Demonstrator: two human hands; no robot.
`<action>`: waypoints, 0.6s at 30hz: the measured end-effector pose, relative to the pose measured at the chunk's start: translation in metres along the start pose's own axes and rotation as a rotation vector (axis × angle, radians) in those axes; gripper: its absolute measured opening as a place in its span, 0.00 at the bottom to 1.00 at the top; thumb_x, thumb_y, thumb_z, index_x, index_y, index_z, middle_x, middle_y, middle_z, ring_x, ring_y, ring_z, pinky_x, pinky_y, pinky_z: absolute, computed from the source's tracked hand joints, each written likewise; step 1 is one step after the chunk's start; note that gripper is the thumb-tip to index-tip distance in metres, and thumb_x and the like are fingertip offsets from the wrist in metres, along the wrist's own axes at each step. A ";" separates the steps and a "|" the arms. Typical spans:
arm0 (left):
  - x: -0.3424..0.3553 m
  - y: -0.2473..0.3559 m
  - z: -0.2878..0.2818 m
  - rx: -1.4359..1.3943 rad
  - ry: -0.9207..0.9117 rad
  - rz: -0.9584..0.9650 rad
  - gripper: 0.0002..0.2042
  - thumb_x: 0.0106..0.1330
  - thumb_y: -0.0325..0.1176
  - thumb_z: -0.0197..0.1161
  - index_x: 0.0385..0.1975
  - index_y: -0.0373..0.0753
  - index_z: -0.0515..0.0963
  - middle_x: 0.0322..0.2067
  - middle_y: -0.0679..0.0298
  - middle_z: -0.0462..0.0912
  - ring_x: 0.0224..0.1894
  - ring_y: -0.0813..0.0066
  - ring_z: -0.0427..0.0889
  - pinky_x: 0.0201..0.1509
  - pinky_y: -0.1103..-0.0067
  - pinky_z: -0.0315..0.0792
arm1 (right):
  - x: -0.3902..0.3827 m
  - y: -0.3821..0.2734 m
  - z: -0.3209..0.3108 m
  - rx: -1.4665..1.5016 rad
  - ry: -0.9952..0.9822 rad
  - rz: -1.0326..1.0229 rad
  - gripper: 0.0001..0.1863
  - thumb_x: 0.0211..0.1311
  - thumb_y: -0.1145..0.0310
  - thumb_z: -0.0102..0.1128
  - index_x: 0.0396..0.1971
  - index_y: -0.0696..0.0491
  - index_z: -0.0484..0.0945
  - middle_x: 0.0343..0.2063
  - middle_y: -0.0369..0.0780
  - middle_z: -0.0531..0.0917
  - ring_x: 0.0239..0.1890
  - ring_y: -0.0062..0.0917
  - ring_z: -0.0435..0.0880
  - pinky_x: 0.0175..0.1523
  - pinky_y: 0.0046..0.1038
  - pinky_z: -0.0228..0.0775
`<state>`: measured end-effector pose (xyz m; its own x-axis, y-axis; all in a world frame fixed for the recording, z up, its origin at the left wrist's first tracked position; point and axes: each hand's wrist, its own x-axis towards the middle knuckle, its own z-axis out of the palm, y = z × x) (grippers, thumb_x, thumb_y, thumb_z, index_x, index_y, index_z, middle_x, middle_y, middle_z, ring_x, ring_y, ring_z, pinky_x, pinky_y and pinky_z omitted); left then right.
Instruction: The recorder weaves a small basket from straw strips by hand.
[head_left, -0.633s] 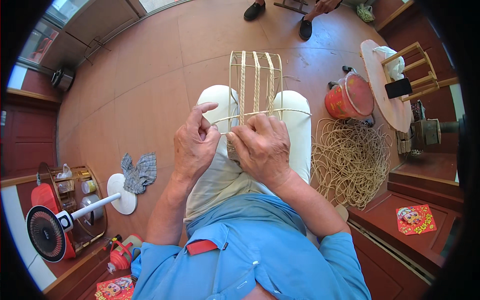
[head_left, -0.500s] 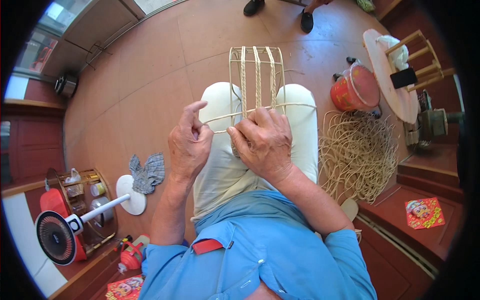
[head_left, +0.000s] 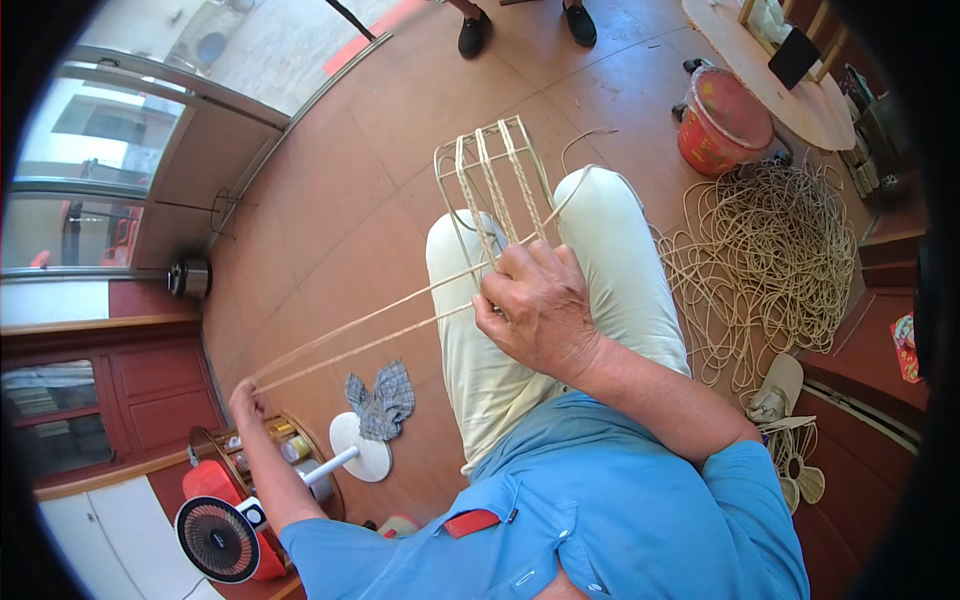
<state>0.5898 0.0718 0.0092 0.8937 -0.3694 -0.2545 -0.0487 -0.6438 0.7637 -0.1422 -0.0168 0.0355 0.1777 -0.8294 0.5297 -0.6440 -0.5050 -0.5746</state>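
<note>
A small wire frame (head_left: pixel 480 172) wound lengthwise with three bands of braided beige cord rests upright between my knees. My right hand (head_left: pixel 532 298) is closed on its near end, where cord crosses the bands; the underside of that grip is hidden. Out at the far left, my left hand (head_left: pixel 246 399) has its fingers curled on the looped cord (head_left: pixel 350 347), whose two strands run taut back to the frame. A loose cord end curls out beyond the frame's right side.
A heap of cord (head_left: pixel 760 260) lies right of my legs, below a red bucket (head_left: pixel 722 120) and round board (head_left: pixel 800 95). A person's feet (head_left: pixel 473 35) are at top. A fan (head_left: pixel 217 540), grey cloth (head_left: pixel 380 400) and glass door (head_left: pixel 90 160) are on the left.
My left hand has moved far down-left, drawing the cord out into a long loop. My right hand stays at the frame, and the view has swung leftward.
</note>
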 end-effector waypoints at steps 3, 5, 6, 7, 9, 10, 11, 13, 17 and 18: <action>0.019 0.006 -0.054 0.138 0.180 -0.079 0.17 0.65 0.37 0.79 0.51 0.39 0.88 0.29 0.64 0.83 0.25 0.70 0.82 0.26 0.72 0.75 | -0.001 -0.004 0.001 0.029 0.001 -0.005 0.08 0.59 0.64 0.75 0.26 0.47 0.83 0.34 0.34 0.79 0.41 0.32 0.79 0.48 0.40 0.66; -0.020 0.014 0.023 1.028 0.195 0.495 0.29 0.56 0.36 0.87 0.58 0.36 0.87 0.40 0.55 0.93 0.41 0.51 0.93 0.47 0.60 0.87 | -0.002 -0.001 0.001 -0.046 -0.026 0.011 0.08 0.58 0.64 0.75 0.26 0.47 0.83 0.35 0.34 0.79 0.41 0.32 0.79 0.48 0.40 0.66; -0.069 0.037 0.083 0.987 0.027 0.585 0.36 0.53 0.35 0.88 0.65 0.36 0.84 0.56 0.49 0.91 0.63 0.45 0.88 0.69 0.57 0.80 | -0.002 0.002 0.000 -0.075 -0.016 0.013 0.08 0.58 0.64 0.75 0.26 0.47 0.83 0.35 0.34 0.79 0.41 0.32 0.79 0.48 0.40 0.66; -0.075 0.022 0.083 0.875 -0.105 0.813 0.42 0.54 0.31 0.86 0.73 0.41 0.79 0.65 0.48 0.85 0.68 0.47 0.84 0.72 0.59 0.79 | 0.001 -0.004 0.002 -0.027 -0.015 -0.003 0.09 0.58 0.63 0.75 0.25 0.47 0.82 0.34 0.34 0.79 0.41 0.32 0.79 0.48 0.40 0.66; -0.193 0.048 0.185 0.436 -0.598 1.093 0.42 0.60 0.25 0.80 0.79 0.41 0.72 0.69 0.54 0.79 0.57 0.62 0.81 0.59 0.69 0.81 | -0.001 -0.001 0.003 -0.061 -0.009 0.010 0.10 0.58 0.63 0.74 0.23 0.46 0.81 0.33 0.35 0.78 0.41 0.32 0.79 0.48 0.40 0.66; -0.285 0.084 0.216 0.434 -0.719 0.988 0.38 0.64 0.24 0.77 0.78 0.41 0.73 0.67 0.57 0.80 0.47 0.70 0.80 0.50 0.76 0.79 | -0.001 0.000 0.001 -0.063 -0.005 0.021 0.10 0.58 0.63 0.74 0.23 0.46 0.80 0.33 0.35 0.78 0.40 0.32 0.79 0.47 0.40 0.66; -0.350 0.103 0.229 0.367 -0.841 0.906 0.35 0.68 0.25 0.75 0.78 0.41 0.73 0.65 0.60 0.82 0.39 0.72 0.81 0.46 0.78 0.79 | 0.001 -0.002 0.001 -0.057 -0.007 0.021 0.11 0.59 0.62 0.74 0.23 0.46 0.80 0.33 0.35 0.78 0.40 0.32 0.79 0.47 0.40 0.65; -0.420 0.103 0.257 0.122 -0.997 0.903 0.29 0.75 0.23 0.70 0.75 0.40 0.76 0.52 0.71 0.85 0.31 0.85 0.70 0.37 0.83 0.72 | 0.002 -0.004 0.002 -0.051 -0.013 0.006 0.10 0.59 0.62 0.74 0.23 0.46 0.80 0.33 0.35 0.78 0.40 0.32 0.79 0.47 0.40 0.65; -0.436 0.092 0.288 -0.060 -1.025 0.838 0.16 0.79 0.27 0.68 0.64 0.37 0.85 0.46 0.66 0.90 0.38 0.81 0.80 0.42 0.80 0.77 | 0.004 -0.004 0.005 -0.040 -0.010 -0.006 0.10 0.59 0.62 0.74 0.25 0.46 0.81 0.33 0.35 0.78 0.40 0.32 0.79 0.47 0.41 0.65; -0.431 0.093 0.288 -0.057 -0.967 0.871 0.11 0.80 0.27 0.67 0.58 0.35 0.87 0.41 0.67 0.88 0.37 0.82 0.80 0.42 0.80 0.77 | 0.005 -0.002 0.004 -0.044 -0.001 -0.005 0.10 0.59 0.62 0.74 0.25 0.46 0.81 0.33 0.35 0.78 0.40 0.32 0.79 0.47 0.41 0.65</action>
<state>0.0713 -0.0217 0.0188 -0.1046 -0.9940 0.0310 -0.4058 0.0712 0.9112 -0.1370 -0.0204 0.0368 0.1817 -0.8269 0.5322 -0.6753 -0.4983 -0.5438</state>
